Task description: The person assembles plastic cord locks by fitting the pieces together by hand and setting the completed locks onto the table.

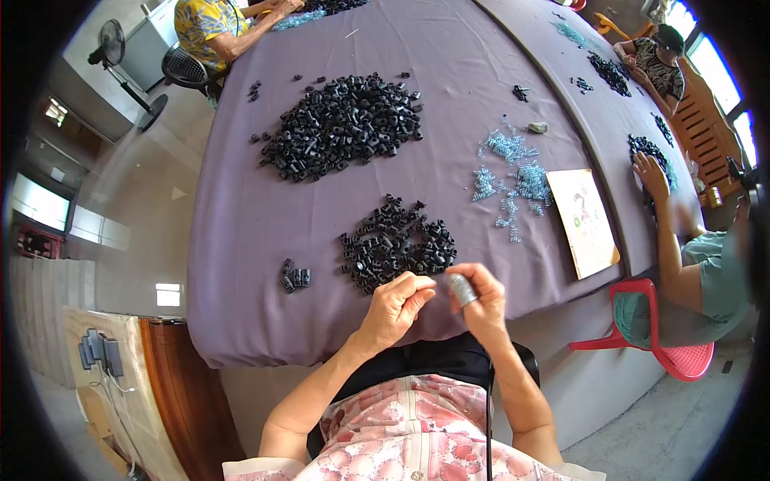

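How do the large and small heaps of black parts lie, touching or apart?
Apart. The head view shows a strip of bare purple cloth between the large heap and the small heap.

Wide fisheye view with a black, rounded border that swallowed the corners. Strong daylight entered at the upper right, where the windows (723, 60) glared white with blue-violet fringing. A window-like opening (40, 200) on the left also shone pale. The glossy floor (152, 228) returned hazy reflections and one bright white patch. Softer, even light covered the table (449, 48), leaving gentle shadows in its cloth folds; the black pieces (345, 124) caught small highlights. The center was fairly sharp, though the right hand (485, 306) looked slightly blurred. Outer shapes curved and stretched, and the far-right edge turned dark and smeary.
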Available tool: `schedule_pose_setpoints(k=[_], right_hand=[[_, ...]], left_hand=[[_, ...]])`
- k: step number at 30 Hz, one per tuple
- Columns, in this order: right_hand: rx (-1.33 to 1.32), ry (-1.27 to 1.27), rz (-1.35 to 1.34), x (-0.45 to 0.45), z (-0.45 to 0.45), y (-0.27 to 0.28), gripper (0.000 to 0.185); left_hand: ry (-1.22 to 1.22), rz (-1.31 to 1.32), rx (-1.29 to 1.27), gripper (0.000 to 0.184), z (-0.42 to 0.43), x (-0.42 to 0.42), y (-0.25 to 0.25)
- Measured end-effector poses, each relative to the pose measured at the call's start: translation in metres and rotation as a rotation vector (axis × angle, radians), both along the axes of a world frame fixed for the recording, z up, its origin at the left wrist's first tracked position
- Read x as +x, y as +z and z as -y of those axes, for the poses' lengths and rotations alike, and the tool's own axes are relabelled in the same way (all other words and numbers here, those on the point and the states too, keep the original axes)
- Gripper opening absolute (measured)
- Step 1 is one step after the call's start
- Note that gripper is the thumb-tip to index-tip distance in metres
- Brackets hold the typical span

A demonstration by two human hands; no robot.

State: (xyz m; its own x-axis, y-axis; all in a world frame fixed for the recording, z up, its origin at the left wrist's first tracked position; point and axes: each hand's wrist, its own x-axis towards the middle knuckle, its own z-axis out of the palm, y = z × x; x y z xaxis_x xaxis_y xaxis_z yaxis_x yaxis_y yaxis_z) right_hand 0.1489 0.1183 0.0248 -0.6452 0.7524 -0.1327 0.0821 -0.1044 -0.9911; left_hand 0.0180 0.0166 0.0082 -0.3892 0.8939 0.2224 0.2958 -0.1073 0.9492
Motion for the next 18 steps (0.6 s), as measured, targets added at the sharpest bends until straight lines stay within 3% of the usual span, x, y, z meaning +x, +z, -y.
schedule_pose_setpoints(k=[5,8,13,18], right_hand=[[0.695,-0.114,0.194,0.0,-0.052,-0.001,0.022],[0.887,-0.189,0.382,0.0,-0.075,0.0,0.02],[0.935,-0.207,0.497,0.001,-0.101,-0.011,0.024],[1.146,-0.108,0.454,-0.023,-0.109,-0.011,0.029]], left_hand=[[-0.003,0.104,-0.014,0.013,0.003,0.001,-0.004],[0.003,0.18,-0.036,0.015,0.002,0.0,-0.007],[0.002,0.175,-0.052,0.015,0.003,-0.001,-0.007],[-0.012,0.163,-0.071,0.014,0.002,-0.001,-0.006]])
